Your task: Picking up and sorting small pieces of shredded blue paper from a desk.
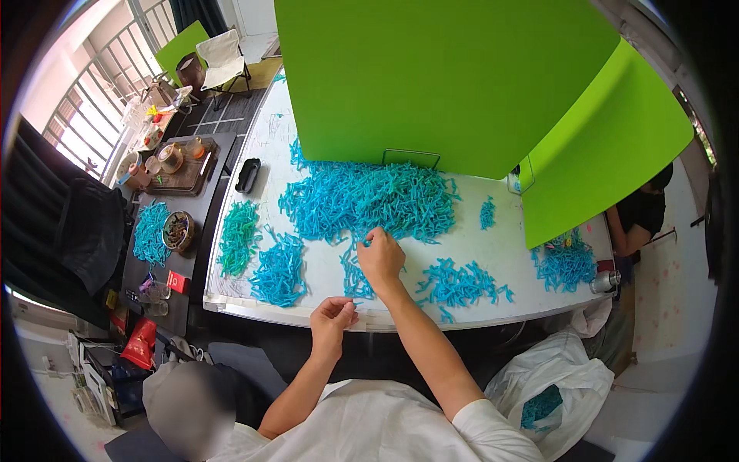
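My left hand (331, 322) is at the table's front edge. Its thumb and fingers pinch a small blue plastic piece (356, 302) whose tip sticks out to the right. Over the front of the large heap of thin blue plastic pieces (369, 196), my right hand (381, 260) has its fingers curled together; whatever they hold is too small or hidden to make out. A narrow strip of blue pieces (354, 273) lies between the two hands. Loose blue pieces (458, 283) spread to the right, and another blue pile (279, 271) sits to the left.
Greener pieces (239, 237) and a black tray (248, 175) lie on the left of the white table (477, 250). Tall green panels (454, 85) stand behind the heap. A metal can (604, 281) stands right; a white bag (566, 366) sits below. Another person (185, 400) is at lower left.
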A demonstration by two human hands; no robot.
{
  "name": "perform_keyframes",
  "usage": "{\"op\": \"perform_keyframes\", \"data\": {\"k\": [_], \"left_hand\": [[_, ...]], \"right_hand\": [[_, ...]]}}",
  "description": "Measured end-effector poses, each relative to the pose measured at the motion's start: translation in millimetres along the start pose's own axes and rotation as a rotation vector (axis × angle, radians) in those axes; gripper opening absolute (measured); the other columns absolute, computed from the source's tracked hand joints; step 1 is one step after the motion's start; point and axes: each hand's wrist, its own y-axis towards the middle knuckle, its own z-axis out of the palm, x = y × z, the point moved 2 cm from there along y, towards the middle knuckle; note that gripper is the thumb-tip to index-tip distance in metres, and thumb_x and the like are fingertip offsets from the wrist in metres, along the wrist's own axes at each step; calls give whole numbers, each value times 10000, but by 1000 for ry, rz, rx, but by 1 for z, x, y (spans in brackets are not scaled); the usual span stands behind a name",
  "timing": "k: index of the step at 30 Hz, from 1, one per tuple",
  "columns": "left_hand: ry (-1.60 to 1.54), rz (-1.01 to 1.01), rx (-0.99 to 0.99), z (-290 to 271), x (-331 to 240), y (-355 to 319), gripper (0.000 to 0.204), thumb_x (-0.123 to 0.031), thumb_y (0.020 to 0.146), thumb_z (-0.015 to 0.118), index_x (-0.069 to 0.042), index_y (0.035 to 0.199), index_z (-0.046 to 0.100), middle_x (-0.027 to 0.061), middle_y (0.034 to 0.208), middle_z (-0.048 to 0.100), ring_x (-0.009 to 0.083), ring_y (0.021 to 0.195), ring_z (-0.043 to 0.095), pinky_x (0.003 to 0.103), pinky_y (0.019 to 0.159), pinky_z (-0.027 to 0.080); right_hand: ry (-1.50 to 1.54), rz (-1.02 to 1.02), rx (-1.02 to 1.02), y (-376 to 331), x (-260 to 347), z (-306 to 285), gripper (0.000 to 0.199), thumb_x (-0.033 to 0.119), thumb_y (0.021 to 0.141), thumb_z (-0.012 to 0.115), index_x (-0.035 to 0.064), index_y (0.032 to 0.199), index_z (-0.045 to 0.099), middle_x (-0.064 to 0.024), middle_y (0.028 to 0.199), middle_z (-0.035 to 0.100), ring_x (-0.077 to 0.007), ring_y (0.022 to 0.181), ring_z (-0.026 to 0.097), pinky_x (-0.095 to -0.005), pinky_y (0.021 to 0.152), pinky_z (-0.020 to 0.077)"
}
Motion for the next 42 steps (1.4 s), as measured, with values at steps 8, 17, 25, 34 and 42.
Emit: {"op": "perform_keyframes", "data": {"k": [8,17,25,34,42], "left_hand": [[-35,37,29,-2,-4,10,71,-63,939,666,-7,981,658,55,906,675,141,783,650,292,757,564],[-27,194,190,22,-34,25,78,-31,911,680,-10,984,662,68,954,691,119,800,628,258,733,520],[101,207,349,23,-28,17,80,37,887,684,-7,951,660,54,927,703,86,803,617,235,735,509],[223,193,434,26,-28,0,58,31,879,694,15,924,660,106,973,703,150,863,664,285,815,546],[136,307,138,27,-22,-7,95,26,894,689,55,980,661,134,960,722,148,816,693,263,767,576]], "right_hand": [[546,154,71,-8,-33,-10,190,118,774,756,26,913,666,-97,811,709,-203,708,685,-340,616,535],[1251,339,443,-86,-24,-78,139,2,855,725,13,955,629,-44,881,654,-106,758,645,-270,693,596],[1629,888,1073,-121,-45,-83,269,215,980,620,21,1160,574,-126,982,696,-249,862,723,-295,724,625],[2002,1050,1109,-150,-60,-60,256,138,958,641,15,1178,597,-116,997,694,-197,861,709,-215,711,616],[1408,533,432,-141,-46,-95,245,111,934,681,-10,1143,638,-84,944,697,-158,779,694,-258,697,575]]}}
